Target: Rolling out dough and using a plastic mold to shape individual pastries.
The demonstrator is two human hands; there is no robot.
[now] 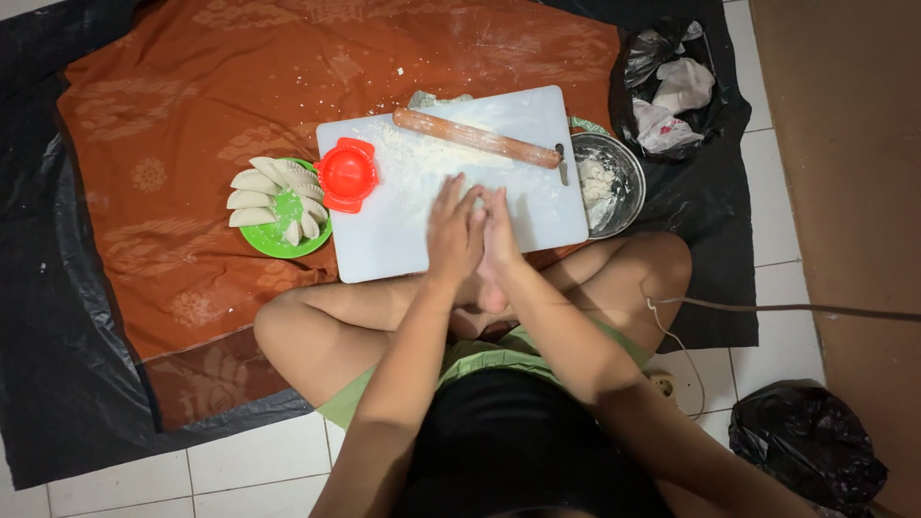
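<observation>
Dough, if any, is hidden: left hand (453, 230) and right hand (499, 235) are pressed palm to palm over the near edge of the white cutting board (403, 240), fingers flat and together, so I cannot tell what, if anything, sits between them. Head view only. Done so far, judging by the layout: several folded crescent dumplings (254, 200) lie on the green plate (278, 240) left of the board. Red dumpling press (346, 174) rests at the board's left edge, empty. Wooden rolling pin (477, 138) lies idle across the floured far end. Metal bowl (606, 182) on the right holds some pale dough, so likely more left to shape.
</observation>
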